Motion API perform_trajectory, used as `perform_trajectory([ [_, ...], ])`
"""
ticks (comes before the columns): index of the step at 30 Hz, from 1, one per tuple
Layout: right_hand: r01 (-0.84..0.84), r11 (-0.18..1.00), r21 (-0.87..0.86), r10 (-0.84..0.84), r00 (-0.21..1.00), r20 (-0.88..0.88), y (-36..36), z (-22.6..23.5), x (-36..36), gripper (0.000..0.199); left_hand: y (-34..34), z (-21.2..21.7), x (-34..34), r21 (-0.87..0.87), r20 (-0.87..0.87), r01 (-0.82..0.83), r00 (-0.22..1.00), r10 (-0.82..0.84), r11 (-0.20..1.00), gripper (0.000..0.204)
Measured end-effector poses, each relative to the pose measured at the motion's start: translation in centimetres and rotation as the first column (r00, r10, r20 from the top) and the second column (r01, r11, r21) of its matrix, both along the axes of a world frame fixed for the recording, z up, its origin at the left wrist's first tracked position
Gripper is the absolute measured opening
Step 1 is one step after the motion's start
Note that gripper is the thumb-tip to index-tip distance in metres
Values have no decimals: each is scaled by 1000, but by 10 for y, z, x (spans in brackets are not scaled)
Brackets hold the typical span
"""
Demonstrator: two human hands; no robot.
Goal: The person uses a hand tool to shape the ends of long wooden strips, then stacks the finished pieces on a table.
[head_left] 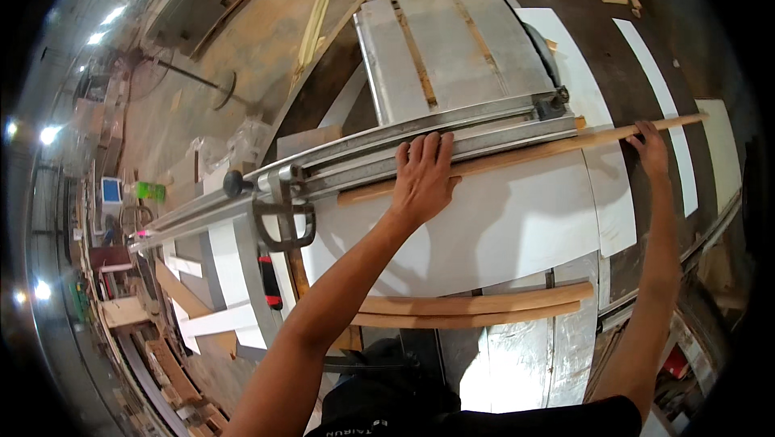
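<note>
A black sleeve (549,419) is nearest, by the near edge of the bench (525,348). Farther in, a long wooden strip (525,154) runs over a white panel (452,235) along a metal rail (517,138), its right end reaching toward the bench's right edge. The right hand (648,149) has its fingers closed on the strip near that end; the left hand (425,179) lays its fingers close together over the rail, though whether they grip the strip I cannot tell. Good control likely means even pressure from both hands, keeping the slender strip from bowing or twisting.
</note>
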State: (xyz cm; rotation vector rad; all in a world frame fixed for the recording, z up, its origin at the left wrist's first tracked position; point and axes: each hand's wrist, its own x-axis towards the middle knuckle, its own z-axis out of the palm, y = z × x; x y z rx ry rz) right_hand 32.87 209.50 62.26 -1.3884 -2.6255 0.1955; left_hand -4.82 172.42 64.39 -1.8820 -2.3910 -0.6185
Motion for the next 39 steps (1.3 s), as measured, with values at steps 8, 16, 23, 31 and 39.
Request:
perform_trajectory([
  [8,11,1000,-15,-12,996,-84,2,-20,4,43,6,10,-8,-77,-24,114,993,-116,991,72],
  [16,14,999,-52,-16,999,-32,-27,-9,-30,44,-5,8,-10,-64,-20,120,992,-122,991,74],
  [23,-13,996,83,18,998,-56,-37,-8,-22,42,16,5,12,-38,48,-2,999,3,999,77],
  [31,-94,993,78,100,992,-82,-44,4,-38,46,75,-33,60,177,-98,-190,973,209,966,89],
  [39,-6,994,111,14,997,-76,-45,-4,-28,47,76,-35,60,212,-165,-120,974,157,970,90],
])
